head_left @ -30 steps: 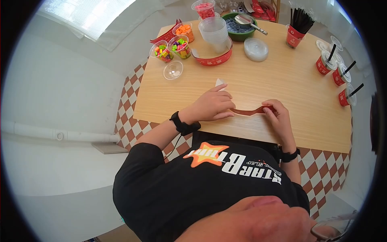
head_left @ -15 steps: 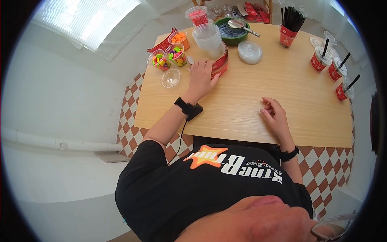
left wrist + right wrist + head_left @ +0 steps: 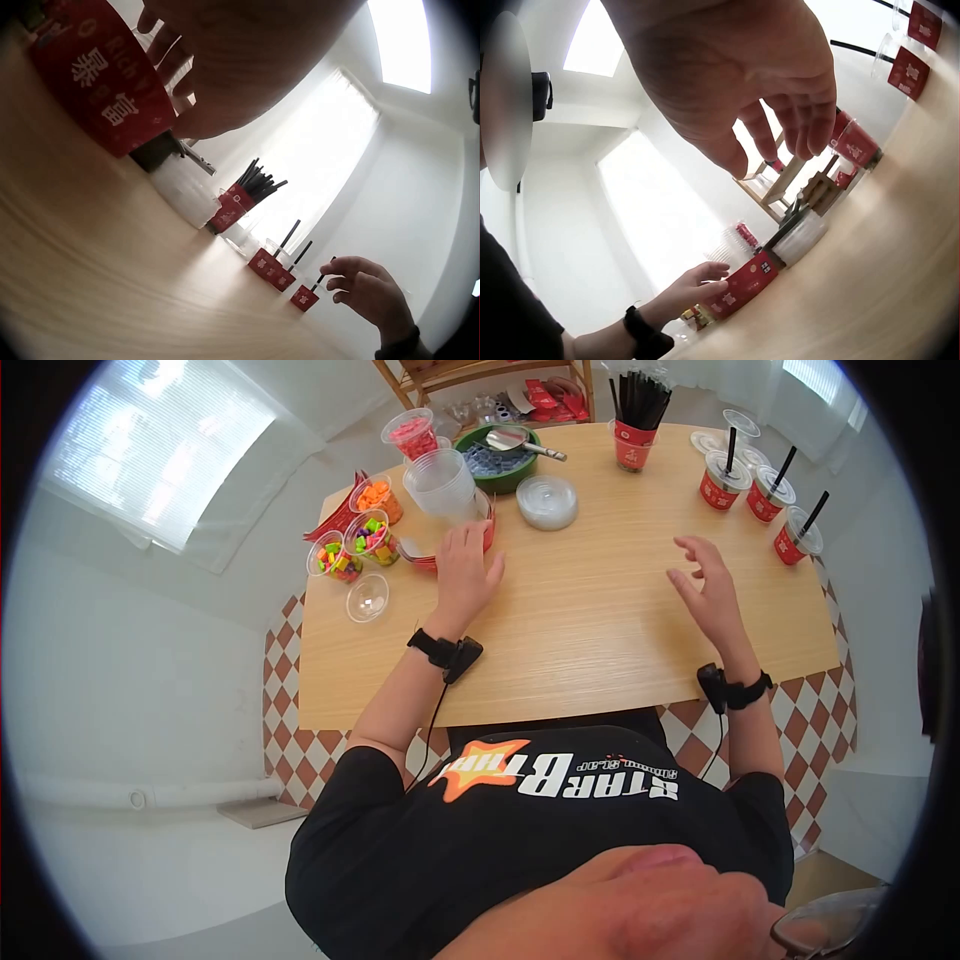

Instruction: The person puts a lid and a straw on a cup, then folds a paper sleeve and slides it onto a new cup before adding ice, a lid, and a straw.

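In the head view the left hand (image 3: pixel 464 575) lies with extended fingers at the curved red paper sleeves (image 3: pixel 488 536), beside the stacked clear cups (image 3: pixel 440 484). Printed characters show on a red sleeve (image 3: pixel 101 79) close to the left hand (image 3: pixel 247 60) in the left wrist view. From the right wrist view, the left hand (image 3: pixel 691 289) touches the end of the red sleeve (image 3: pixel 742 286). Raised over the table's right part, the right hand (image 3: pixel 714 596) holds nothing, its fingers loosely bent and apart.
Cups of colourful pieces (image 3: pixel 371 538) and a clear lid (image 3: pixel 367 598) stand left. Behind are a green bowl (image 3: pixel 500 478) with a scoop and stacked lids (image 3: pixel 547 502). Black straws (image 3: pixel 637 405) and several lidded cups (image 3: pixel 724 485) stand at the back right.
The red strip earlier between both hands is no longer held there. The left hand has moved forward to the red sleeves; the right hand has let go and lifted away. The head view has shifted.
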A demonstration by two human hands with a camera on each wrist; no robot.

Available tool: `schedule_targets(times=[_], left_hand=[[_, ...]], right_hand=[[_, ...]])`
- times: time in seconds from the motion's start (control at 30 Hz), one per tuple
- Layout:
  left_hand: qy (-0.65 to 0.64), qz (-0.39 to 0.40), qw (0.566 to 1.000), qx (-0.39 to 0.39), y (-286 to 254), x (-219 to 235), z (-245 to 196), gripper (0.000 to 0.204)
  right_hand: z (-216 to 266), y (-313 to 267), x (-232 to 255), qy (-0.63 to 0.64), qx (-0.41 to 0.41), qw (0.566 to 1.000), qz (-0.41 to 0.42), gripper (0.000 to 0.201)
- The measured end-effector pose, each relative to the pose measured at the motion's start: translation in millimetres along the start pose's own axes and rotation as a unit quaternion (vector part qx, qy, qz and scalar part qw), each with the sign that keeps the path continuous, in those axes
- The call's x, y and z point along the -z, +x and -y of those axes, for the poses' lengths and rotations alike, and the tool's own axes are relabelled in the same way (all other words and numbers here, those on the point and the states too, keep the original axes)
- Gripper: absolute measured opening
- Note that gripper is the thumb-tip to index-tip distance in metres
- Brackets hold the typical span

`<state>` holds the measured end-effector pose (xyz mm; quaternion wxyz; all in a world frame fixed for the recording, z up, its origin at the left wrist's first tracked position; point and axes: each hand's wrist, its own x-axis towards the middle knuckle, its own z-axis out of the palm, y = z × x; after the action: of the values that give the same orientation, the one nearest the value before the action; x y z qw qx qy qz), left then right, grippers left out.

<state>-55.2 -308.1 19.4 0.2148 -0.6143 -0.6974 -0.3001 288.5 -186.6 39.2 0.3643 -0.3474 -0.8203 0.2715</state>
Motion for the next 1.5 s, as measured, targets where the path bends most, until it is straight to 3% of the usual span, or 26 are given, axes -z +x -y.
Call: schedule_targets(times=[0.07, 0.13, 0.17, 0.23, 0.27, 0.33, 0.4, 0.47, 0.53, 0.57, 0.67, 0.73, 0.77, 0.83, 0.87, 0.93, 0.97, 1.03, 1.07, 1.13, 1.17, 1.27, 1.33, 1.4, 1.47, 1.5], left_hand=[[-0.221, 0.045, 0.973, -0.045, -0.2, -4.7, -26.4, 0.041], [-0.389, 0.178, 0.904, -0.012, -3.1, -11.3, -55.5, 0.042], [-0.395, 0.174, 0.902, -0.017, -2.2, -19.5, -66.5, 0.042], [-0.549, 0.307, 0.776, 0.052, -3.1, -39.6, -81.8, 0.041], [-0.555, 0.303, 0.773, 0.048, -6.1, -49.3, -84.2, 0.041], [-0.665, 0.349, 0.648, 0.129, -9.8, -65.7, -87.7, 0.035], [-0.688, 0.337, 0.628, 0.14, -9.3, -67.3, -85.1, 0.034], [-0.71, 0.328, 0.603, 0.157, -8.1, -66.0, -79.6, 0.034], [-0.727, 0.325, 0.581, 0.17, -9.1, -70.2, -76.9, 0.035], [-0.732, 0.323, 0.574, 0.172, -8.5, -70.6, -75.6, 0.035], [-0.729, 0.337, 0.571, 0.174, -10.0, -75.4, -74.3, 0.036], [-0.719, 0.278, 0.622, 0.136, -12.9, -81.3, -74.8, 0.057], [-0.722, 0.273, 0.62, 0.144, -13.4, -82.5, -74.6, 0.057], [-0.581, 0.174, 0.792, 0.072, -13.4, -81.2, -76.1, 0.088], [-0.582, 0.174, 0.79, 0.085, -12.7, -83.1, -77.0, 0.088], [-0.548, 0.154, 0.82, 0.063, -11.2, -83.0, -77.0, 0.109], [-0.658, 0.19, 0.72, 0.109, -6.7, -65.8, -79.0, 0.108], [-0.654, 0.203, 0.72, 0.116, -5.5, -62.2, -75.8, 0.106], [-0.65, 0.218, 0.719, 0.117, -4.5, -61.0, -74.6, 0.103], [-0.64, 0.204, 0.731, 0.118, -3.4, -57.2, -75.3, 0.099], [-0.631, 0.193, 0.741, 0.119, -3.1, -55.5, -76.0, 0.096], [-0.64, 0.194, 0.735, 0.114, -4.4, -57.5, -76.5, 0.092], [-0.655, 0.189, 0.721, 0.124, -4.5, -57.4, -76.6, 0.09], [-0.67, 0.181, 0.707, 0.137, -2.2, -54.3, -75.6, 0.088], [-0.648, 0.163, 0.732, 0.132, -1.2, -50.4, -75.4, 0.086], [-0.65, 0.159, 0.731, 0.133, -1.5, -50.2, -75.2, 0.086]], right_hand=[[-37.8, 32.8, 19.3, -0.119, 0.037, 0.989, -0.079, 0.045], [-74.9, 66.7, 30.3, -0.188, 0.068, 0.973, -0.117, 0.048], [-88.8, 82.2, 33.1, -0.245, 0.046, 0.956, -0.154, 0.053], [-106.5, 104.9, 36.8, -0.307, 0.027, 0.931, -0.194, 0.058], [-112.6, 113.5, 38.3, -0.309, 0.01, 0.929, -0.205, 0.063], [-127.6, 126.6, 38.2, -0.319, -0.004, 0.922, -0.217, 0.068], [-147.2, 132.5, 34.2, -0.34, -0.04, 0.917, -0.206, 0.071], [-157.4, 135.6, 32.8, -0.35, -0.035, 0.911, -0.214, 0.06], [-165.3, 136.7, 35.2, -0.226, -0.027, 0.954, -0.195, 0.047], [-167.6, 137.6, 34.1, -0.242, 0.023, 0.944, -0.221, 0.037], [-150.2, 128.2, 32.6, -0.218, 0.009, 0.959, -0.179, 0.037], [-118.4, 112.8, 18.6, -0.162, 0.018, 0.975, -0.154, 0.037], [-99.5, 103.7, 7.8, -0.1, 0.027, 0.985, -0.135, 0.038], [-67.9, 79.1, -15.0, 0.006, 0.085, 0.996, -0.039, 0.041], [-48.9, 65.2, -25.6, 0.008, 0.081, 0.996, -0.028, 0.041], [-11.9, 43.0, -41.2, 0.115, 0.079, 0.982, 0.125, 0.043], [2.4, 41.0, -42.7, 0.118, 0.076, 0.981, 0.132, 0.043], [22.9, 44.1, -42.4, 0.076, 0.078, 0.968, 0.228, 0.045], [23.1, 48.0, -43.5, 0.077, 0.079, 0.967, 0.23, 0.045], [26.4, 61.7, -43.8, 0.218, 0.061, 0.961, 0.161, 0.047], [37.2, 65.4, -48.0, 0.22, 0.089, 0.965, 0.111, 0.04], [47.3, 80.6, -42.9, 0.186, 0.026, 0.965, 0.185, 0.029], [48.6, 97.2, -35.7, 0.152, 0.058, 0.966, 0.201, 0.021], [56.4, 123.3, -16.1, 0.208, 0.057, 0.972, 0.095, 0.018], [47.4, 156.9, 3.5, 0.251, 0.086, 0.964, -0.034, 0.019], [44.5, 170.8, 12.3, 0.201, 0.106, 0.97, -0.084, 0.023]])
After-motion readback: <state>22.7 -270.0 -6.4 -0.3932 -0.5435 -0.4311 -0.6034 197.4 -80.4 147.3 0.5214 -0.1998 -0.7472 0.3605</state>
